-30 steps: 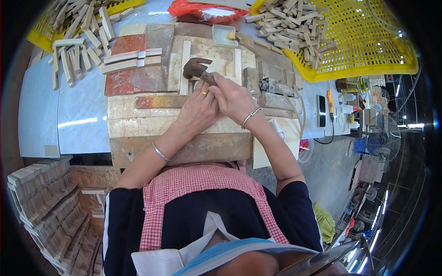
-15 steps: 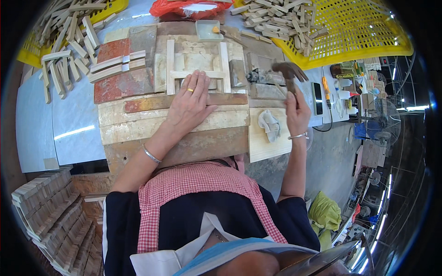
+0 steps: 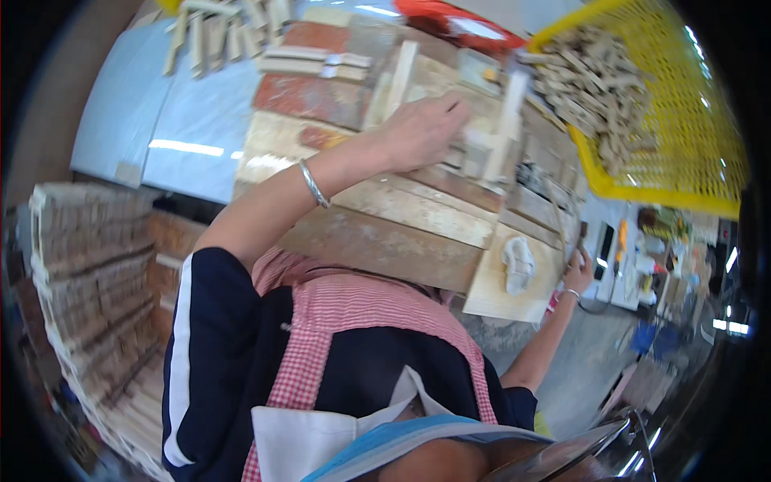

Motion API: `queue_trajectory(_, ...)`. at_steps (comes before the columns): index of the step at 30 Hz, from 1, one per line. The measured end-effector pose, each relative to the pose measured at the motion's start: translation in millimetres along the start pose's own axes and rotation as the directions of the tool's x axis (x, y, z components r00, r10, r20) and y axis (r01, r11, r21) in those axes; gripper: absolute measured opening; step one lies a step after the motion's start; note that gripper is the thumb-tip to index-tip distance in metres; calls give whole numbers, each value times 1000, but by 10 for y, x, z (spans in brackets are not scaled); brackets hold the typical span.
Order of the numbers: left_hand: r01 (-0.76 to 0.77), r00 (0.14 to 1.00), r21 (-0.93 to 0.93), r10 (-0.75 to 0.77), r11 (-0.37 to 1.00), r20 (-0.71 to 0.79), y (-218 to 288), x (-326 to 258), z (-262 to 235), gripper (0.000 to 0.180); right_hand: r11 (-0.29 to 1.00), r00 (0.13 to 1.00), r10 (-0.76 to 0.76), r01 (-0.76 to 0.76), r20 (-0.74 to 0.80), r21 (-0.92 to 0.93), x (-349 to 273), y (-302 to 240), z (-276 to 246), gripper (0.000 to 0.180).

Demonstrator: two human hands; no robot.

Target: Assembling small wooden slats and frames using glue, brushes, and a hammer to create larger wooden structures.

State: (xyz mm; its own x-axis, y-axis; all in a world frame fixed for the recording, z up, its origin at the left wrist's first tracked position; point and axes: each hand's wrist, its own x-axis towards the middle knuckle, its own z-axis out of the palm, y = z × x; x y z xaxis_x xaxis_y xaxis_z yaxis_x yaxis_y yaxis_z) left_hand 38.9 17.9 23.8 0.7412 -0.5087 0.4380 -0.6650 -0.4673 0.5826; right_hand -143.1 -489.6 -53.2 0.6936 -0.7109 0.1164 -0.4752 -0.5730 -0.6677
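We see our left hand (image 3: 422, 128) resting palm down on the wooden frame (image 3: 482, 140), which lies on the plank bench (image 3: 385, 217). The fingers are together and slightly curled, their tips pressing the pale upright pieces at the frame's near corner; we cannot tell whether they clamp a piece or only press it. The frame lies right under and just beyond the fingertips. The left forearm stretches straight out across the planks, a thin metal bangle (image 3: 313, 183) around the wrist.

Our right hand (image 3: 577, 273) hangs well apart, low at the bench's right edge, the arm reaching out and down, near a pale board (image 3: 498, 293) that carries a crumpled white cloth (image 3: 518, 263). It is too small to tell how its fingers stand or whether they hold anything.

The planks are rough, worn, stained red in places. A yellow mesh basket (image 3: 683, 161) holds short pale sticks (image 3: 594, 88).
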Motion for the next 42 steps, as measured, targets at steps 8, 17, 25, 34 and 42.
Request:
queue_trajectory(8, 342, 865, -74, -344, 937, -366, 120, -1363, -1697, 23, 997, 993, -66, 71, 95, -42, 453, 210, 13, 37)
queue_trajectory(17, 923, 384, 199, -769, 329, -511, -134, -4913, -1537, 23, 847, 948, -285, 317, 139, -427, 748, -201, -162, 36)
queue_trajectory(25, 974, 156, 219, -885, 63, -438, -388, -5865, -1195, 26, 717, 739, -595, 666, 316, -206, 152, -2043, 380, 34)
queue_trajectory(34, 987, 135, 141, -880, 79, -456, -382, -6070, -1098, 23, 395, 319, -850, 912, 419, 109, -1215, -3717, 1571, 24)
queue_trajectory(42, 960, 225, 248, -879, 128, -420, -670, -6212, -1016, 24, 35, -11, -982, 970, 187, 240, -2251, -4649, 2717, 29)
